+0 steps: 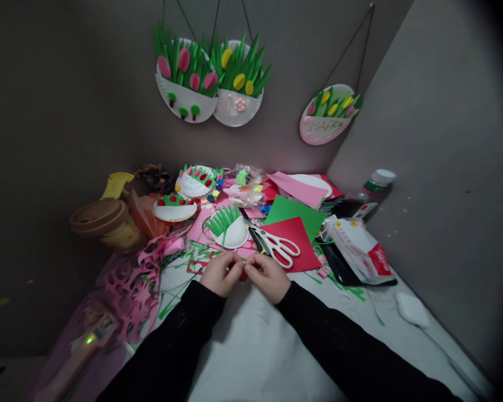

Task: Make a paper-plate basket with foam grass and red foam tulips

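Note:
My left hand (pixel 221 274) and my right hand (pixel 270 277) meet near the front middle of the table, fingertips pinched together. Between them is a small red paper piece (pixel 243 274), mostly hidden by the fingers. Just beyond lies a half paper plate (pixel 235 233) with green paper grass (pixel 224 222) along its edge. White-handled scissors (pixel 281 248) rest to its right, partly on a red sheet (pixel 304 243). A red cut-out scrap (pixel 196 267) sits beside my left hand.
Pink paper scraps (pixel 136 290) and a brown-lidded cup (pixel 103 218) stand left, near a glue gun (pixel 86 340) with a green light. A green sheet (pixel 295 215), a white-red packet (pixel 362 248), a bottle (pixel 377 181) and a white case (pixel 411 310) lie right. Decorated plates (pixel 186 106) hang behind.

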The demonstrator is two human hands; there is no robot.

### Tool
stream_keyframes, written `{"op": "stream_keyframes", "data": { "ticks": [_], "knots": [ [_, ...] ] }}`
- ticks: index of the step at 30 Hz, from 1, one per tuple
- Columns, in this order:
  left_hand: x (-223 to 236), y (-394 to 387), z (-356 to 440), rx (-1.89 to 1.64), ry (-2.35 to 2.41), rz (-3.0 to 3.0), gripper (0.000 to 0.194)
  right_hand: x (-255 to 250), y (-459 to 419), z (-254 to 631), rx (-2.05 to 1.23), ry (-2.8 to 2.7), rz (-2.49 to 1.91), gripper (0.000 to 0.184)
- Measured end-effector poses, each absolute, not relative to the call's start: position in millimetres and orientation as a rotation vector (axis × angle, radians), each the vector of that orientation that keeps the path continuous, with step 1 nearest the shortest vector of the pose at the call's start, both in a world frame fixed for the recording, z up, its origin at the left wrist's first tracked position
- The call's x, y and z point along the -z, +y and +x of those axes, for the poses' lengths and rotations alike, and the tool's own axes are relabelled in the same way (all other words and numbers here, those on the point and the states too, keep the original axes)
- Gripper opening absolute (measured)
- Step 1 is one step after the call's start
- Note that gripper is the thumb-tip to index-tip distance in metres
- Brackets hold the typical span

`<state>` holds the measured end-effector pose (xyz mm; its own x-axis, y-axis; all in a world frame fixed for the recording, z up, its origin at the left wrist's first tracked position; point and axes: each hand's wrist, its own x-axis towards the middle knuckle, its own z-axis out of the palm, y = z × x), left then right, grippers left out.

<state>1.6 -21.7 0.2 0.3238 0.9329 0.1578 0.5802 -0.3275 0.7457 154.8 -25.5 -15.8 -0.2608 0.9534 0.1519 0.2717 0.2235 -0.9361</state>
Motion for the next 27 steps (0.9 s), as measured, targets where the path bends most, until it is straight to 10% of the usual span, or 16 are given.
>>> {"op": "stream_keyframes", "data": {
  "ticks": [27],
  "knots": [
    [0.2,-15.2,-7.7,-0.626,1.446,2.235,0.015,21.9,-13.1,165.7,-1.113,-1.362,-1.123,0.022]
  ]
}}
